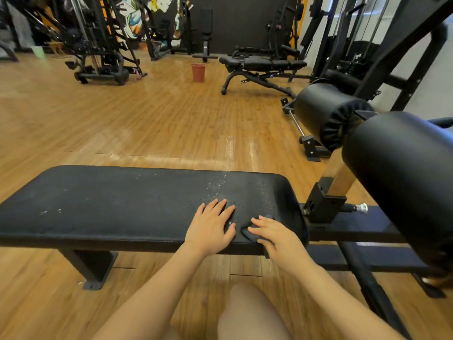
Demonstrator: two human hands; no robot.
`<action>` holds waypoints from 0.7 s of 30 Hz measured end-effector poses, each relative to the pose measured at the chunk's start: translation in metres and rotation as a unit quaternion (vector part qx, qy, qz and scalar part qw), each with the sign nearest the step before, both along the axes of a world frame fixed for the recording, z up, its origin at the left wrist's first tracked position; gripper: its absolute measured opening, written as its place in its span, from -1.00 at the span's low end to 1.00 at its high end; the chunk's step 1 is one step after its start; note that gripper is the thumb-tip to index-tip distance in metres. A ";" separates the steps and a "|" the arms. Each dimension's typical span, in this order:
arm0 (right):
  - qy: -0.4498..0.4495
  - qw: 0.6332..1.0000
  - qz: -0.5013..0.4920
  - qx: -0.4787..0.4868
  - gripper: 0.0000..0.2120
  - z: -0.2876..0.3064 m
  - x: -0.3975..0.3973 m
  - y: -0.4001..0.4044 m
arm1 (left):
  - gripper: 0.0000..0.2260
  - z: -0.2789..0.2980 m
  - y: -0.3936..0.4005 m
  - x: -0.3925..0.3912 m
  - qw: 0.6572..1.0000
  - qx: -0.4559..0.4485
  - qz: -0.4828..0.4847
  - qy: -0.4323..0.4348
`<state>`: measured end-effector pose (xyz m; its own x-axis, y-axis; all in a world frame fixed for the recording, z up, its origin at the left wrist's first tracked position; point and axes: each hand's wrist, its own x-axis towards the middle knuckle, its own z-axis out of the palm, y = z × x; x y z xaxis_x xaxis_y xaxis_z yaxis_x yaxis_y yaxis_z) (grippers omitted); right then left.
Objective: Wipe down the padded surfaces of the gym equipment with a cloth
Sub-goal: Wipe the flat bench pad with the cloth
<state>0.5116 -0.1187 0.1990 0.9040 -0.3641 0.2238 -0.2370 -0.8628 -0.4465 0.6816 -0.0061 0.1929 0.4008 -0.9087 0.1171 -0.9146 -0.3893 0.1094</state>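
Head view, one frame, gym interior with wooden floor.

Item 1: padded bench, black, long and flat, running left to right across the lower middle of the frame. Its right end carries scattered water droplets. A black steel leg stands under its left half.

Item 2: left hand, flat on the bench pad near the right end, fingers straight and spread, palm down, holding nothing.

Item 3: right hand, just beside the left hand, at the near right corner of the pad. Its fingers press down on a cloth; the thumb hangs over the front edge of the pad.

Item 4: cloth, dark, small, bunched, lying on the pad under the right fingers, mostly covered by them. Its colour is hard to tell apart from the pad.

Item 5: two black roller pads, the nearer large at the right edge, the farther behind it, both mounted on a post that rises from the machine frame to the right of the bench.

Item 6: adjustable bench, black, well apart across the floor.

Item 7: reddish-brown bucket, upright on the floor to the left of the adjustable bench.

Item 8: black weight machines along the far wall, before a painted mural.
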 end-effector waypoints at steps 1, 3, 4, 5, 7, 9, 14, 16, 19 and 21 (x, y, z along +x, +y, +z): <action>-0.001 1.000 -0.004 -0.005 -0.65 -0.001 -0.001 0.000 | -0.51 0.000 0.002 -0.002 1.000 -0.004 0.005 -0.003; 0.011 1.000 -0.011 -0.014 -0.61 -0.001 -0.002 0.002 | -0.47 0.002 0.012 -0.006 0.999 -0.023 0.014 -0.016; 0.015 1.000 -0.016 -0.013 -0.60 -0.002 -0.002 0.002 | -0.46 0.003 0.019 -0.006 0.999 -0.035 0.021 -0.030; 0.012 1.000 -0.022 -0.011 -0.60 -0.003 -0.001 0.003 | -0.47 0.003 0.029 -0.003 0.997 -0.044 0.035 -0.043; 0.005 0.999 -0.039 -0.010 -0.63 -0.005 0.001 0.005 | -0.51 -0.004 0.051 0.012 0.994 -0.060 0.072 -0.063; 0.004 0.999 -0.048 -0.016 -0.65 -0.007 0.003 0.009 | -0.50 -0.011 0.072 0.028 0.992 -0.051 0.103 -0.060; -0.016 0.998 -0.053 0.002 -0.68 0.003 0.019 -0.009 | -0.36 -0.022 0.080 0.042 0.991 -0.012 0.126 -0.044; -0.047 0.996 -0.077 0.018 -0.69 0.014 0.044 -0.031 | -0.36 -0.022 0.078 0.043 0.991 -0.020 0.124 -0.047; -0.022 0.992 -0.118 0.048 -0.69 0.029 0.097 -0.074 | -0.36 -0.023 0.078 0.044 0.990 -0.030 0.128 -0.048; 0.030 0.988 -0.133 0.066 -0.68 0.029 0.125 -0.097 | -0.38 -0.023 0.078 0.044 0.990 -0.026 0.130 -0.041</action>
